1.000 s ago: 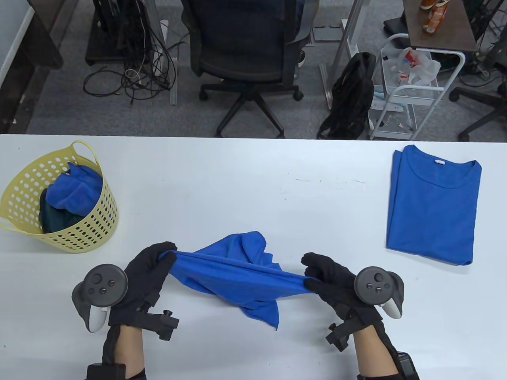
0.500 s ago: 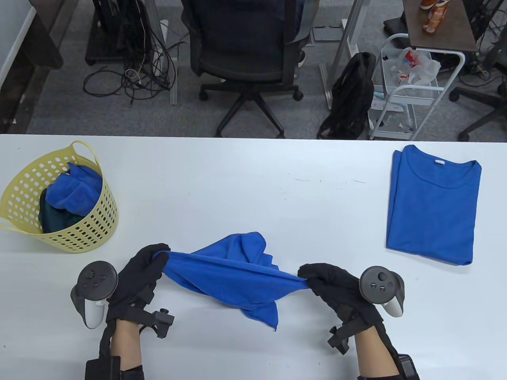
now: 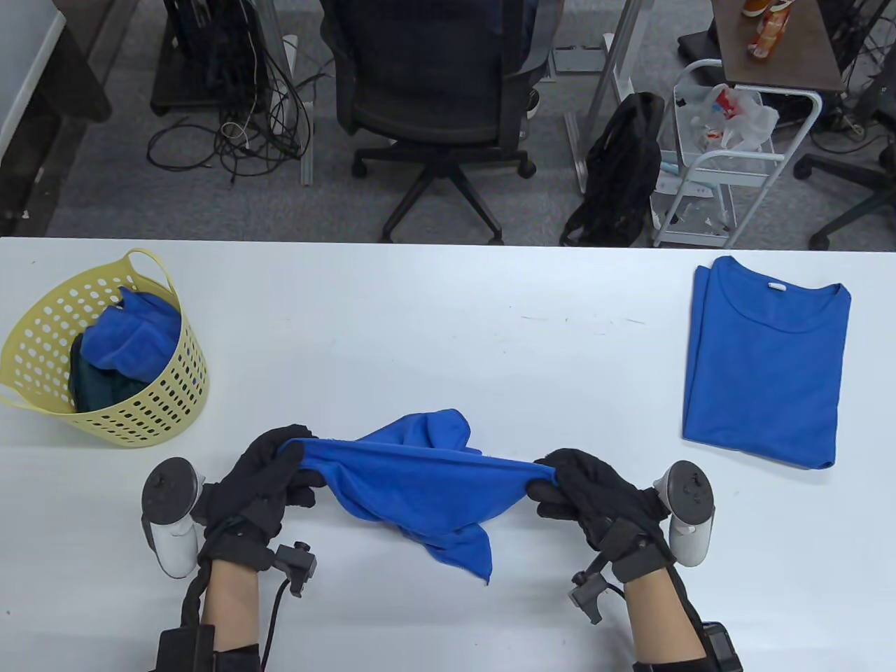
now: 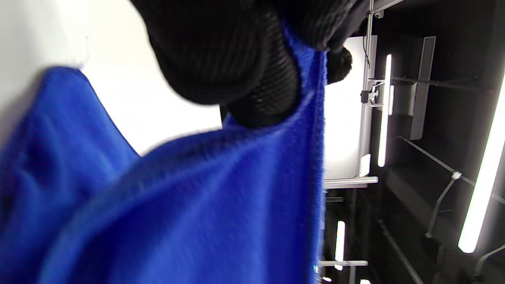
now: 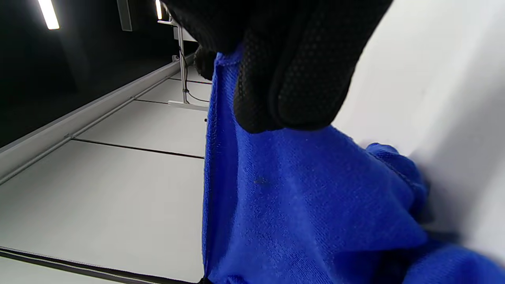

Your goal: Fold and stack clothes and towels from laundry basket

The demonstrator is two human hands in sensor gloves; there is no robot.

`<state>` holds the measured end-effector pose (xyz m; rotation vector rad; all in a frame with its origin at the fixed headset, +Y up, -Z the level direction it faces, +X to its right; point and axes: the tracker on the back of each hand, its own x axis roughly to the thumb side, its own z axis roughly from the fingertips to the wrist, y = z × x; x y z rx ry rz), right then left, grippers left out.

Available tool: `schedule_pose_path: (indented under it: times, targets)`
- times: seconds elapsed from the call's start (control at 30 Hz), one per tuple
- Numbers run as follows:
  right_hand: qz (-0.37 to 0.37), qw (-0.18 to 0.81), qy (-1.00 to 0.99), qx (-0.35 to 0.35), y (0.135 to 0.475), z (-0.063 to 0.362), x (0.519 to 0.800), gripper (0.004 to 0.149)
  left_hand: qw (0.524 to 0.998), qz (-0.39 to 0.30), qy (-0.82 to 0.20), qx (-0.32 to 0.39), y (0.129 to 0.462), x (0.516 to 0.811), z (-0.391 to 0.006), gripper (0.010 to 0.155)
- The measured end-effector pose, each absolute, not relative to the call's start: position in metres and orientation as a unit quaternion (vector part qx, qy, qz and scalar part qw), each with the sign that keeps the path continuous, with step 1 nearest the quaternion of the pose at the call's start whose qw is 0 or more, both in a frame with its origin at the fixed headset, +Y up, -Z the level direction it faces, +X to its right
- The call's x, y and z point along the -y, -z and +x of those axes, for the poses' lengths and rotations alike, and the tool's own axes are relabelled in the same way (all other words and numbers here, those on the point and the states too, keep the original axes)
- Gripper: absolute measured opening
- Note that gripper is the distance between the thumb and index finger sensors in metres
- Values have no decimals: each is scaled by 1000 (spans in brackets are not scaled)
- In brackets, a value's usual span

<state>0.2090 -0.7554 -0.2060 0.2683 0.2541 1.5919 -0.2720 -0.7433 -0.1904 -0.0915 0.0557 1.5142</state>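
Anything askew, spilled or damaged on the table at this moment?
Nothing stands out. Both hands, left hand and right hand, pinch the blue towel stretched between them; the folded shirt lies flat, and the basket stands upright.

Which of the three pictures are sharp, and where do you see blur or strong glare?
Table view: sharp and evenly lit, with soft shadows under the blue towel. Left wrist view: the towel is blurred and close, and the ceiling lights glare at the right. Right wrist view: the towel's weave is sharper, and the right hand is dark against a bright table.
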Motion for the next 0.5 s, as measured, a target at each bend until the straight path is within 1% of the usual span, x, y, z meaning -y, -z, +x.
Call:
schedule_pose_path:
  times: [0.03,0.17,0.23,0.27,0.3,0.33,0.43,0.5]
  targets:
    - [125,679,-714,-116,206,208,756,41,723,-45,-689,-21,191,744,-271,45]
    - [123,654,-738,-111,204,198,757,40,739,-38,-672,-17,191,743,-267,44]
    - [128,648,-745,-96,203,195,758,44,747,-34,-663,-17,191,742,-266,43]
    - [137,651,-741,-94,203,194,759,57,752,-29,-658,-22,190,742,-266,43]
    - [144,651,-738,-102,203,193,758,67,754,-26,-656,-23,190,741,-266,43]
    - [162,641,-743,-103,203,193,756,71,755,-23,-655,-25,189,741,-266,43]
    - [192,568,-797,-77,202,193,747,71,753,-22,-658,-24,189,741,-267,43]
    - [185,553,-810,-66,201,193,744,69,754,-23,-656,-24,189,741,-266,43]
